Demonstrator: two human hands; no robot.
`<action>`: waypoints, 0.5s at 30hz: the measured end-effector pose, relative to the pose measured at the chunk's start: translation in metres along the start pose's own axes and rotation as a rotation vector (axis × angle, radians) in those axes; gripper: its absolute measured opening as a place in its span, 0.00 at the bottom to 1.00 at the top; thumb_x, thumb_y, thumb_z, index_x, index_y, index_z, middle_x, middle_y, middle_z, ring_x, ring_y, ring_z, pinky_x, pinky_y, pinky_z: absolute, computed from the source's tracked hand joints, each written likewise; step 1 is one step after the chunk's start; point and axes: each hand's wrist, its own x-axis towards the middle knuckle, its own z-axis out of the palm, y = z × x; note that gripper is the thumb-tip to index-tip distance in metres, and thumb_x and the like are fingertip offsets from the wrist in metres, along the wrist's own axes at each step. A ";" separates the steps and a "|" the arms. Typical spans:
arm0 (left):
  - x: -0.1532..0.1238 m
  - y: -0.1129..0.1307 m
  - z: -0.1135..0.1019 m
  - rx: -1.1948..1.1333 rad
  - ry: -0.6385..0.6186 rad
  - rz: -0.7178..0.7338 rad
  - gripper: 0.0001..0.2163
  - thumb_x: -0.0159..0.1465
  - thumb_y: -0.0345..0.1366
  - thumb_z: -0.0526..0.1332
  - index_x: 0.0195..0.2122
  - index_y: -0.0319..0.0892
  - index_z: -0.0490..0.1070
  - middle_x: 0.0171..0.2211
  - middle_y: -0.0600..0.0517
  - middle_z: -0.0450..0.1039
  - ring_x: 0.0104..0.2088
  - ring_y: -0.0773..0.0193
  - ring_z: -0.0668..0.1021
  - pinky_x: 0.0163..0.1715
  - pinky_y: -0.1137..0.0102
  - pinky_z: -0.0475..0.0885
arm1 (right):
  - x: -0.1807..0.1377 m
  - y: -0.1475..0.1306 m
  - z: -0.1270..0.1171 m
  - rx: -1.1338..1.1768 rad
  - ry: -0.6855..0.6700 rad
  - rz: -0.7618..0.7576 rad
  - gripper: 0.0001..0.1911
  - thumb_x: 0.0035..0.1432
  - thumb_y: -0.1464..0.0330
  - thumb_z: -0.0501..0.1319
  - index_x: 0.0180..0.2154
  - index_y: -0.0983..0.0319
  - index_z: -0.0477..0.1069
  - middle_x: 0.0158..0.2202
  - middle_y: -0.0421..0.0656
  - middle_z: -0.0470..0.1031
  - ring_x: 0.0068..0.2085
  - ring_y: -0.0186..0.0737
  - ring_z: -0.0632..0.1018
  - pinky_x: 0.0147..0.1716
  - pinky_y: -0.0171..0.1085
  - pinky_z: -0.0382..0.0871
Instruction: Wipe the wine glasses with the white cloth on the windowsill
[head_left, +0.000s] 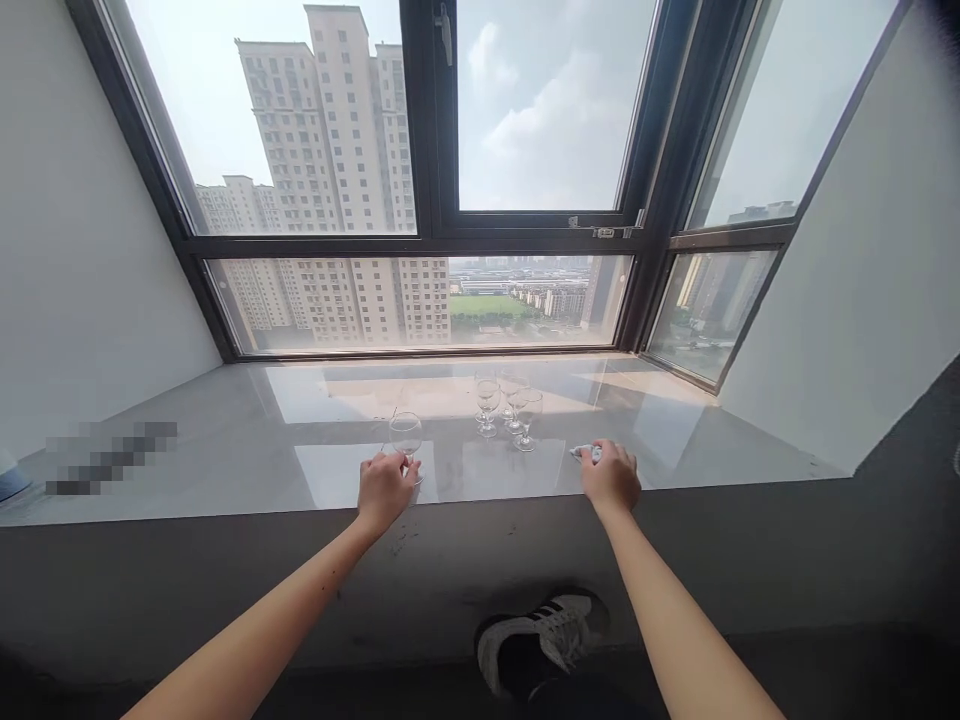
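My left hand (385, 487) is closed round the stem of a clear wine glass (406, 433) that stands upright near the front edge of a glossy grey window sill (225, 450). My right hand (612, 475) rests on the sill farther right, fingers closed over a small pale cloth (586, 452) whose end pokes out on the left. Between and behind the two hands stand three more clear wine glasses (508, 408), upright and close together.
A large dark-framed window (427, 230) rises behind the sill, with high-rise blocks outside. White walls slant in on both sides. A blurred patch lies at the sill's left end beside a blue object (11, 482). My black-and-white shoe (536, 640) shows below.
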 end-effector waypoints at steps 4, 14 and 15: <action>-0.003 0.004 -0.001 0.014 0.013 -0.010 0.14 0.63 0.44 0.52 0.27 0.45 0.71 0.29 0.46 0.74 0.39 0.52 0.74 0.43 0.60 0.61 | 0.000 0.001 0.002 -0.018 0.009 0.007 0.17 0.61 0.58 0.51 0.45 0.60 0.69 0.44 0.49 0.70 0.47 0.48 0.66 0.36 0.38 0.60; -0.005 0.008 -0.002 0.033 0.014 -0.006 0.15 0.64 0.42 0.50 0.28 0.44 0.72 0.30 0.44 0.74 0.41 0.51 0.73 0.43 0.58 0.60 | 0.001 0.002 0.007 -0.031 0.051 -0.007 0.16 0.60 0.58 0.52 0.43 0.60 0.70 0.42 0.47 0.71 0.46 0.47 0.67 0.36 0.38 0.60; -0.005 0.009 -0.003 0.035 0.018 -0.004 0.15 0.64 0.42 0.50 0.29 0.44 0.72 0.30 0.44 0.74 0.41 0.51 0.73 0.43 0.58 0.60 | 0.001 0.002 0.007 -0.033 0.054 -0.010 0.16 0.60 0.58 0.52 0.43 0.60 0.70 0.42 0.47 0.72 0.45 0.47 0.67 0.36 0.38 0.60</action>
